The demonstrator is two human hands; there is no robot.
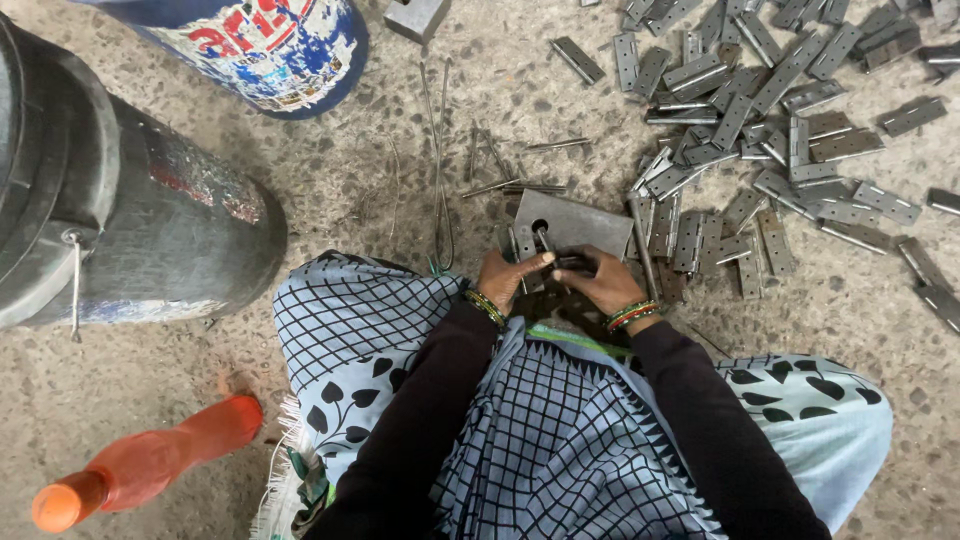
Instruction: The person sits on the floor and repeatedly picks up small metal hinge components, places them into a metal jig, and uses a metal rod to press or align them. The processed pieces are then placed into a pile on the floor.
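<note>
I sit on the floor with both hands at a grey metal block that has a hole in its top. My left hand grips a small metal hinge standing at the block's near edge, thumb stretched toward the middle. My right hand closes on the other part of the hinge, a dark metal piece, right beside it. The two hands touch. Bangles ring both wrists. A thin pin stands up by the hole.
A heap of grey metal hinges spreads over the floor to the right and far side. Thin metal rods lie beyond the block. A black drum lies at left, a painted drum beyond, an orange bottle near left.
</note>
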